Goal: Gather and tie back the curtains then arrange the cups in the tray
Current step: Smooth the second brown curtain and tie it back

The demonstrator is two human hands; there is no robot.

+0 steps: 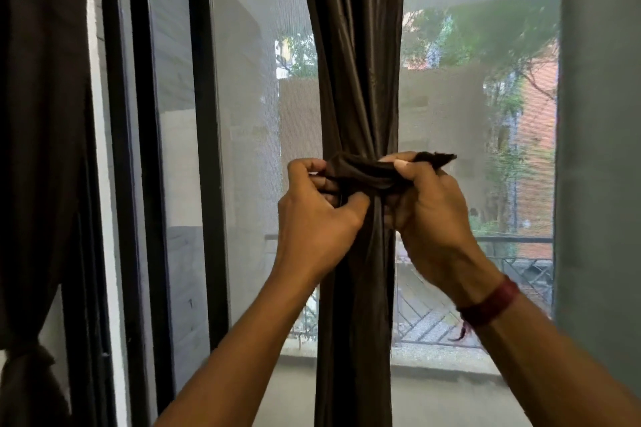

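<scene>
Head view shows us standing close to a window, both arms raised to a dark brown curtain point(350, 45) that hangs in the middle of the frame, gathered into a narrow column and pinched in at mid-height. A tie band point(360, 172) of the same dark cloth crosses the curtain at that waist. Our left hand point(315, 218) grips the band's left end, its fingers point(305, 168) curled tight round the cloth and the thumb pressed against the curtain folds. Our right hand point(430, 215) grips the other end, closed in a fist with the thumb on top, and a short frayed tip of the band sticks out to the right of it. A red thread wristband point(492, 302) sits on our right wrist. Behind the curtain is a grey mesh screen point(249, 114) in a black window frame point(208, 149). A second curtain point(38, 114) hangs at the left edge, already knotted low down. Outside we see a metal railing point(520, 267) and green trees. A grey wall point(596, 149) fills the right edge.
</scene>
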